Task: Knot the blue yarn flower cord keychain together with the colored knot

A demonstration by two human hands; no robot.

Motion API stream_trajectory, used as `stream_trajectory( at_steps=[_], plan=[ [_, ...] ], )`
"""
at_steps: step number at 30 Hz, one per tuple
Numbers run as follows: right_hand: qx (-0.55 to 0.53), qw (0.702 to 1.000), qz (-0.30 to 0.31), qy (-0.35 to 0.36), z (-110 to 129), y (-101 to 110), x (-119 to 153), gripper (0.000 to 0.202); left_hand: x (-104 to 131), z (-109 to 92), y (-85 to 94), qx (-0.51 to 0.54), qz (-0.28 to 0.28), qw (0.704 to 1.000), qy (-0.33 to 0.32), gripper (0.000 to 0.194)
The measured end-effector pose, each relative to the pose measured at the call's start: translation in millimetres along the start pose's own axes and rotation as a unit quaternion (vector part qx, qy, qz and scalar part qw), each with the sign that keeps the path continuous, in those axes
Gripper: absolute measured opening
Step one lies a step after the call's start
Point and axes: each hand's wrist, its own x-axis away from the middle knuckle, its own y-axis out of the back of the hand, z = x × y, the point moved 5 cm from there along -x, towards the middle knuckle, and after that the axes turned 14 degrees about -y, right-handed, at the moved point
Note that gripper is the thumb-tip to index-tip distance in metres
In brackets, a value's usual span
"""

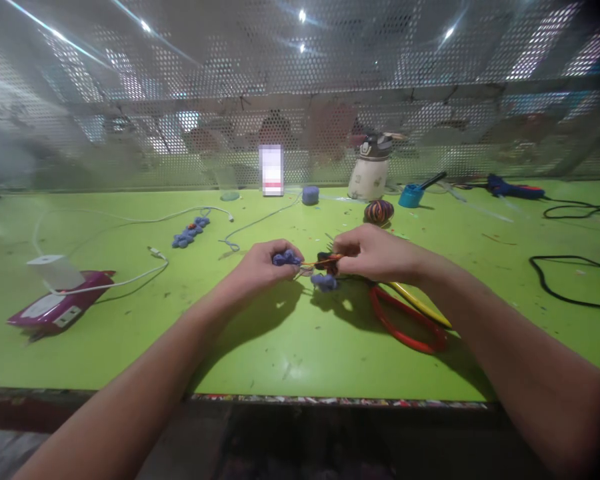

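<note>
1. Head view: perforated panel (220, 80) is spanning the background behind the table.
2. Green table (275, 357) is filling the middle, carrying everything below.
3. Right hand (373, 252) is pinching a dark-and-orange yarn piece, thumb against fingers, just above the table, right of center.
4. Left hand (261, 265) is pinching a blue-purple crocheted piece between thumb and fingers, facing the right hand.
5. Purple power strip (87, 287) is lying at far left, with a white adapter (50, 270) sitting on it.
6. Scissors (397, 330) are lying by the right wrist, red and yellow handles showing; the right hand is hiding part of them.
7. White container (367, 179) with dark top is standing at the back.
8. Blue glue gun (517, 189) is lying at back right.
9. Blue pot (411, 196) is holding a black stick.
10. Crocheted strip (191, 232) is lying beyond the left hand.
11. Multicolored yarn ball (379, 212) is sitting behind the right hand; purple yarn ball (310, 195) is sitting left of it, trailing a strand.
12. Dark-and-orange yarn piece (331, 262) is showing at the right fingertips.
13. Blue-purple crocheted piece (286, 258) is poking out of the left grip; a second crocheted bit (324, 283) is showing below the right fingertips, table contact unclear.
14. Orange-yellow strand (308, 264) is running between both hands.
</note>
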Motion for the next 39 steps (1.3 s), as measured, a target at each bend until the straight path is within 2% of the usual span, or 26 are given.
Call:
stream_trajectory(
  at_steps=[4,15,24,31,37,39],
  plan=[
    [-0.076,0.994,0.083,-0.008,-7,-6,-4,0.011,1,-2,-1.6,0.001,0.015,1.000,-0.014,0.024],
    [-0.221,0.955,0.200,0.006,-5,-15,-1,0.011,0,3,-0.4,0.076,0.004,0.997,-0.011,0.024],
    [-0.254,0.945,0.205,-0.016,-11,-19,-6,0.009,1,3,-2.5,0.138,0.034,0.990,-0.005,0.025],
    [-0.260,0.946,0.193,-0.026,-12,-18,-6,0.007,2,2,-8.6,0.222,0.061,0.973,0.019,0.017],
    [-0.277,0.944,0.177,-0.005,-13,-16,-7,0.015,2,6,-7.3,0.233,0.060,0.970,0.043,0.013],
    [-0.282,0.945,0.166,0.000,-14,-16,-9,0.019,2,8,-7.1,0.238,0.057,0.968,0.053,0.020]
  ],
)
